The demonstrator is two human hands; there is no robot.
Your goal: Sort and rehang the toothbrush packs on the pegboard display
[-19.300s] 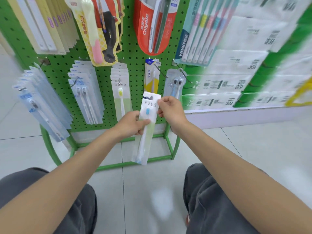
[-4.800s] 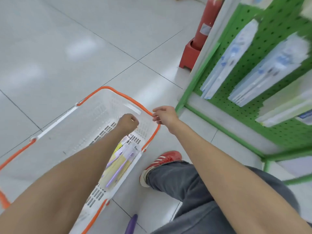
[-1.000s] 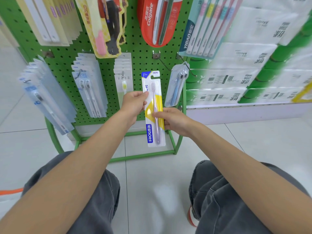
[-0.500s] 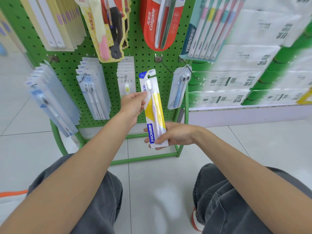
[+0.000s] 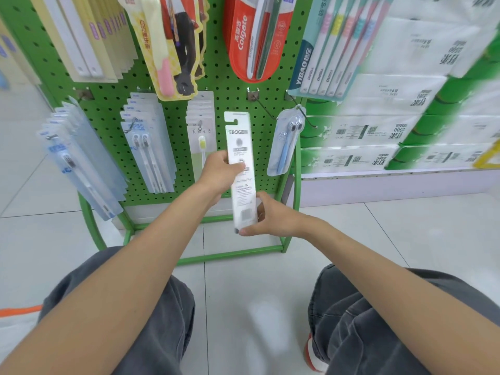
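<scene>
- FROG pack [image 5: 241, 169]: off the board, held upright in front of the bottom row of the pegboard [image 5: 230, 101], printed back toward the camera, hang slot at its top end and clear of any hook
- left hand [image 5: 219, 175]: fingers and thumb pinch the pack's left edge around mid-height
- right hand [image 5: 270, 219]: curled round the pack's bottom end, thumb at the lower edge
- bare hook [image 5: 261, 104]: sticks out just above and right of the pack's top, nothing on it; likely the target, my read only
- next hook along, near the board's right edge: one blue twin-brush pack [image 5: 286, 142] hanging
- just left of the held pack: stack of white packs [image 5: 201, 131] with a yellow-bristled brush; further left, twin white-brush packs [image 5: 147, 147]; at the board's left edge, a fanned stack of clear blue packs [image 5: 78, 161]
- upper row is filled: red Colgate pack [image 5: 251, 36], multi-brush pack [image 5: 330, 50], cartoon-card pack [image 5: 173, 44], cream packs [image 5: 86, 36]
- status: most of the board looks hung and grouped by type; this pack is mid-step, not hung yet
- to do: turn it face-out if wanted, lift the slot onto the bare hook, let go
- unknown: how many loose packs are left, no supply in view
- off the board: wrapped tissue packs [image 5: 378, 131] on the shelf to the right
</scene>
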